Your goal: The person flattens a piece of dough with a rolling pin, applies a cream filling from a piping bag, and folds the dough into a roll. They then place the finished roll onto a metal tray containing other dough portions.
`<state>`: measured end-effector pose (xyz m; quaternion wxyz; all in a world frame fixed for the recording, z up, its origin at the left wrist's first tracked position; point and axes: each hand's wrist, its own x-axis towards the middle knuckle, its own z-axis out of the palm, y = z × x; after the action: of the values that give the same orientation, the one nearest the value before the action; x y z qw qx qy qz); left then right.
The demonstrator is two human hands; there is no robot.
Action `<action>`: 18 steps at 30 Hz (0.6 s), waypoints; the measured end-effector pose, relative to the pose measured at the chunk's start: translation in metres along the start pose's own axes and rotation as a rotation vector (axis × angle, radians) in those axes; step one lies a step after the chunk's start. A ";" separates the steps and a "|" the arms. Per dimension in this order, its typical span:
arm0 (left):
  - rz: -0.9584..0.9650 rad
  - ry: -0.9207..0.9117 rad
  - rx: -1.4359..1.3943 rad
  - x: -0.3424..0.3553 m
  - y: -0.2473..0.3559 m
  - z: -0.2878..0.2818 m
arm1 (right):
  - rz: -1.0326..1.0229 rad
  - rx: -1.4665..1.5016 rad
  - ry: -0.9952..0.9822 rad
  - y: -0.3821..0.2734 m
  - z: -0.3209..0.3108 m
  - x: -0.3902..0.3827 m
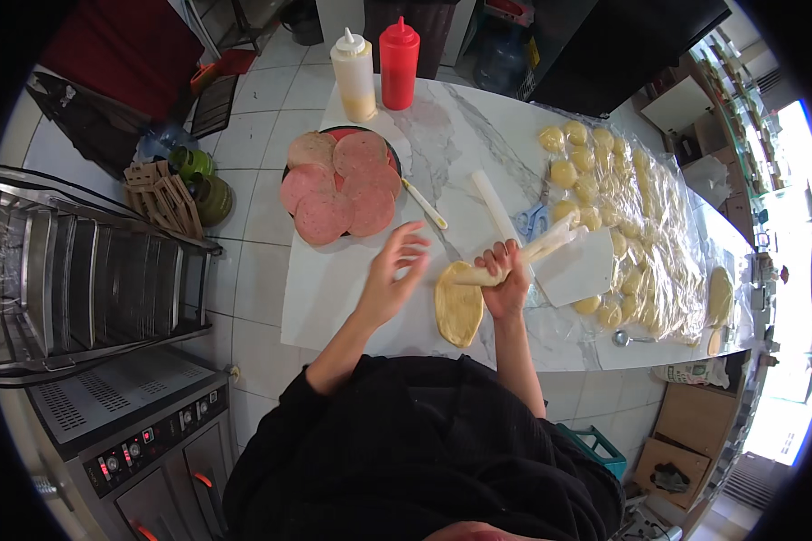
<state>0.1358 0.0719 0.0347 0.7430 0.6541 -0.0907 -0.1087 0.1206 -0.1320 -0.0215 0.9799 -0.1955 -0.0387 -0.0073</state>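
Note:
My right hand [507, 278] is closed in a fist around a long, pale piping bag [539, 245]. Its narrow end lies over the top of a flattened oval of yellow dough [460, 314] on the table. Beyond the fist, the bag's loose end points right toward the dough balls. My left hand [397, 270] hovers to the left of the dough, fingers apart, holding nothing. Farther left, a dark plate [393, 158] bears several pink sausage slices [323, 216]. Beside the plate lies a small knife or spreader [426, 204] with a pale handle.
Plastic sheeting [659, 243] covers several dough balls [564, 174] at the right. A white board [579, 270], blue scissors [532, 221] and a white strip [491, 203] lie nearer. A white bottle [355, 79] and red bottle [400, 68] stand at the back. An oven [135, 424] is lower left.

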 end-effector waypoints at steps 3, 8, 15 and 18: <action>0.050 0.239 0.036 -0.031 -0.038 -0.029 | 0.055 -0.297 0.280 0.002 0.008 -0.002; 0.130 0.400 0.226 -0.069 -0.069 -0.056 | 0.217 -0.277 0.320 0.018 -0.005 -0.002; 0.093 0.395 0.318 -0.086 -0.111 -0.053 | 0.107 -0.262 0.228 0.018 -0.020 0.007; 0.103 0.385 0.433 -0.084 -0.113 -0.050 | -0.011 -0.537 0.298 0.025 -0.027 0.006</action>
<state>0.0648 0.1296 -0.0830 0.5944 0.8004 -0.0023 0.0773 0.1296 -0.1189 -0.0554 0.8881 -0.4440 0.1077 -0.0512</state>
